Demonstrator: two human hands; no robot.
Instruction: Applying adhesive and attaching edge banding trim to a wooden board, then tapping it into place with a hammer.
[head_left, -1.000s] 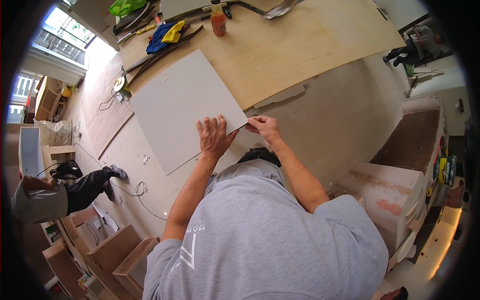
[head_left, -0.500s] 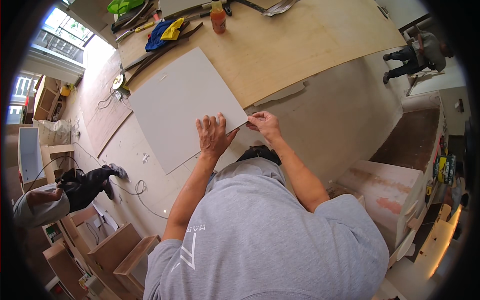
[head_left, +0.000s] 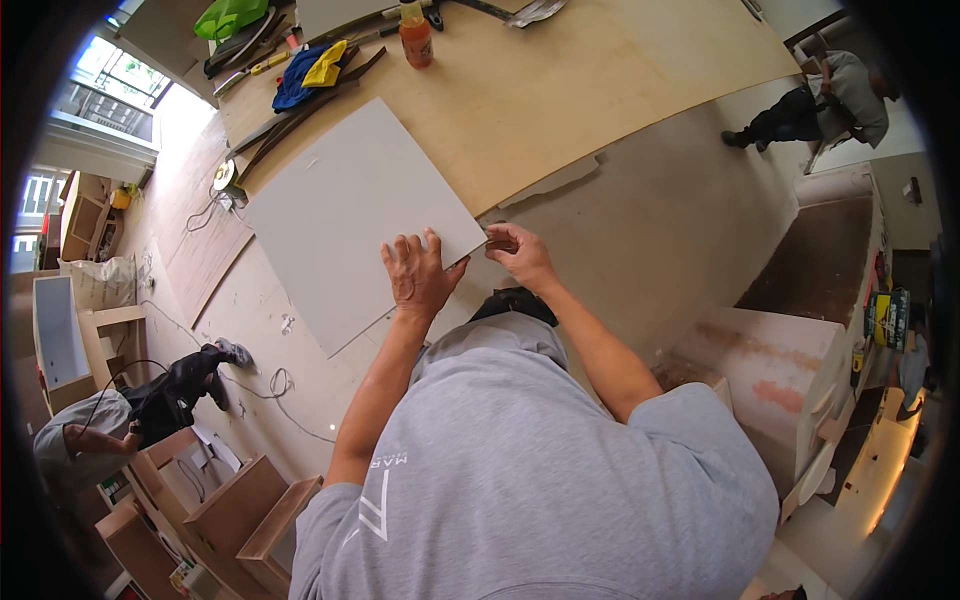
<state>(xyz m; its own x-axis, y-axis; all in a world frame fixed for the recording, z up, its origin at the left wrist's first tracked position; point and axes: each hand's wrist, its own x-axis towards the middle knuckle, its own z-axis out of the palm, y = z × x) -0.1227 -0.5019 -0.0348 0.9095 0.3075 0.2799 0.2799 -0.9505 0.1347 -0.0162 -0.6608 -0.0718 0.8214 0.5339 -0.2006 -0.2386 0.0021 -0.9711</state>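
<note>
A flat, pale grey square panel point(head_left: 345, 215) lies partly over the corner of the wooden work table point(head_left: 560, 110), with its near part sticking out toward me. My left hand point(head_left: 415, 278) rests palm down on the panel near its close edge, fingers spread and thumb at the rim. At the panel's right corner is my right hand point(head_left: 522, 254), its fingers and thumb curled together by the edge. Whatever lies between those fingertips is too small to make out.
An orange drink bottle point(head_left: 416, 38), a blue and yellow cloth point(head_left: 305, 75) and dark strips lie on the table. A cable reel point(head_left: 226, 175) sits beside it. One person point(head_left: 130, 400) is at left, another point(head_left: 835, 100) at far right. Wooden cabinet parts point(head_left: 235, 510) stand lower left.
The whole view has shifted slightly, moving the panel and table a little left. My right fingers have loosened a little at the panel's corner. My left hand stays on the panel.
</note>
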